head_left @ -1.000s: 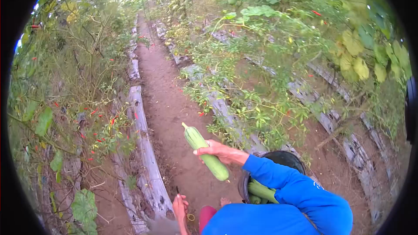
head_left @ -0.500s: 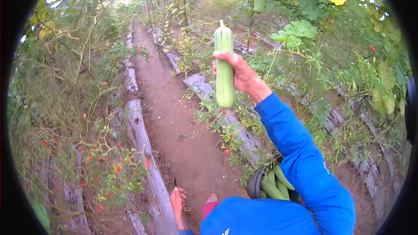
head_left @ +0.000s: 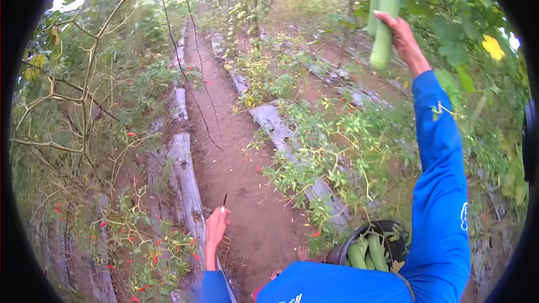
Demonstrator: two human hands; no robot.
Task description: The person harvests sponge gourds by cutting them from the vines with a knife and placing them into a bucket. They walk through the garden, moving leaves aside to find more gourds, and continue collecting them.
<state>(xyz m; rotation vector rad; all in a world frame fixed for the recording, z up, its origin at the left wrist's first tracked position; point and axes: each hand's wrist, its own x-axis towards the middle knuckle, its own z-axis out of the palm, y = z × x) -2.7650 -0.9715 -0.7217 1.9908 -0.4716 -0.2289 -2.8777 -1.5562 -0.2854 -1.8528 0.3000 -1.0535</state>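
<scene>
High at the upper right, my right hand [head_left: 400, 31] is wrapped round a pale green luffa gourd [head_left: 383, 50], stem end up and slightly tilted. Directly behind it hangs another luffa gourd [head_left: 373, 8], partly covered by the held one in this view. My left hand [head_left: 215, 229] is closed low over the path, with a thin dark blade like a small knife's [head_left: 225, 200] sticking up from the fingers; its handle is hidden. By my right side stands a black bucket [head_left: 340, 253] with several green gourds [head_left: 358, 253] inside.
A dirt path [head_left: 238, 191] runs ahead between beds edged with grey plastic sheeting [head_left: 182, 174]. Red chili plants [head_left: 151, 258] grow on both sides. Bare branches [head_left: 87, 95] reach in at left, and vine leaves with a yellow flower [head_left: 493, 47] hang at upper right.
My right hand has carried the gourd up and to the right, beside the hanging one. My left hand has risen with the blade. The view has shifted slightly.
</scene>
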